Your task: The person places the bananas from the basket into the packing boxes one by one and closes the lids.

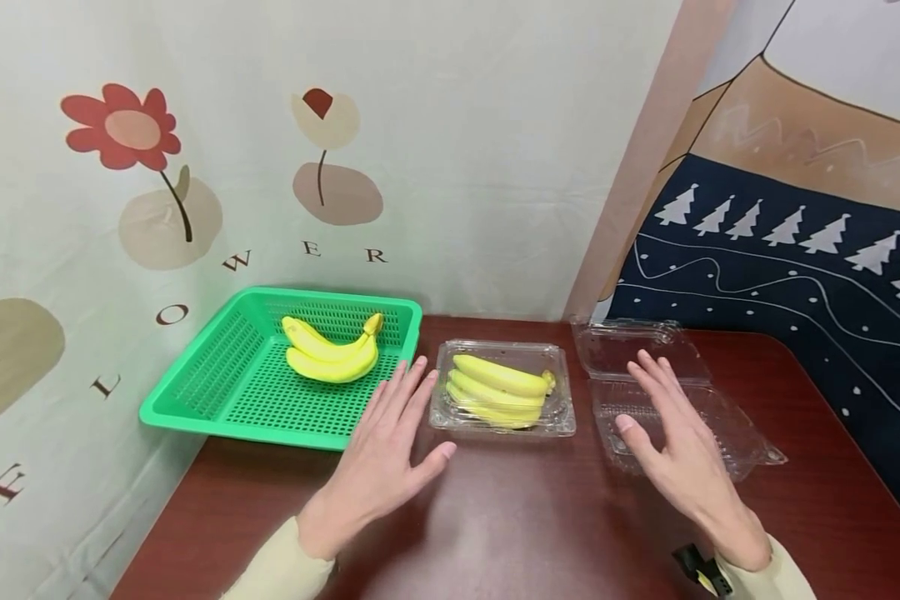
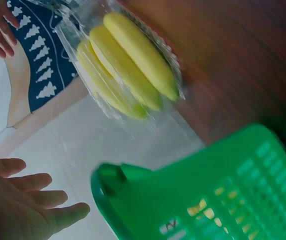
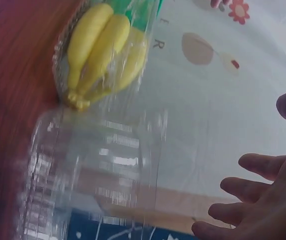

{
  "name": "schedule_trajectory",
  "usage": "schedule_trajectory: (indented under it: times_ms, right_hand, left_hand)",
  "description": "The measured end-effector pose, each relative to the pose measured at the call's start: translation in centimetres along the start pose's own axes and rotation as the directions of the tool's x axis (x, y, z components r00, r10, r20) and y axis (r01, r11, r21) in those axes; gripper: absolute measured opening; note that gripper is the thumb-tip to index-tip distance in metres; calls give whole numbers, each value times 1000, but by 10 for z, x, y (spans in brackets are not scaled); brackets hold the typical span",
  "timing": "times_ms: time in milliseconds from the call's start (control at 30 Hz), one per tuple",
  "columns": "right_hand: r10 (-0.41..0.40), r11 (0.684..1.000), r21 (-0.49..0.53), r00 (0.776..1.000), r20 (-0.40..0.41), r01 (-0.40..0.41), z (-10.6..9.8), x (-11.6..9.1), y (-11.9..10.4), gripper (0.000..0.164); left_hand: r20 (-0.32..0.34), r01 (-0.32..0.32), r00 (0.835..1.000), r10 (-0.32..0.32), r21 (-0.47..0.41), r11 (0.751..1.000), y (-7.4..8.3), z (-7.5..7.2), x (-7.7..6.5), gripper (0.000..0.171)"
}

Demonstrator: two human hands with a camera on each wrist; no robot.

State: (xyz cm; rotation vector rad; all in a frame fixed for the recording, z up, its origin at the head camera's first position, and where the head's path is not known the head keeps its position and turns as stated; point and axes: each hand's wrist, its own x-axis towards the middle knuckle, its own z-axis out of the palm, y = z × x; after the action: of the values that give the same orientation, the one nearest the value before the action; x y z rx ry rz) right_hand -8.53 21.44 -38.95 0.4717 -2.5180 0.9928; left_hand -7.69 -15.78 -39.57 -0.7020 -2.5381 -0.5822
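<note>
My left hand hovers over the table by the near right corner of the green basket, fingers straight and spread, holding nothing. Inside the basket lies a small bunch of bananas. Between my hands a clear plastic clamshell box stands closed, with another bunch of bananas in it. My right hand, also with fingers extended and nothing held, is above a second clamshell box. That box lies with its lid folded back, and my hand hides part of it.
A dark reddish-brown table carries everything. Behind it hangs a pale curtain with flower prints, and at the right a dark cloth with white trees. A black band is on my right wrist.
</note>
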Motion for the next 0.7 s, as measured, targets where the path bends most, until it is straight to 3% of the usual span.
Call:
schedule_trajectory:
  times_ms: [233,367,567,700]
  right_hand:
    - [-69,997,-20,997,23,70,19,4,-6,68]
    - [-116,992,-35,992,38,118,32,5,-11,69]
    - [-202,975,-84,978,56,206,53,8,-20,70]
    - [-264,958,-95,962,64,269,66,10,-29,69]
  left_hand:
    - [19,2,1000,-3,66,998,-14,-16,-6,83]
    - [56,30,998,-36,108,994,-25,-27,-6,83]
    - [98,77,991,-95,174,982,-44,-45,-2,84]
    - [102,54,991,-82,248,967,-57,-52,-1,83]
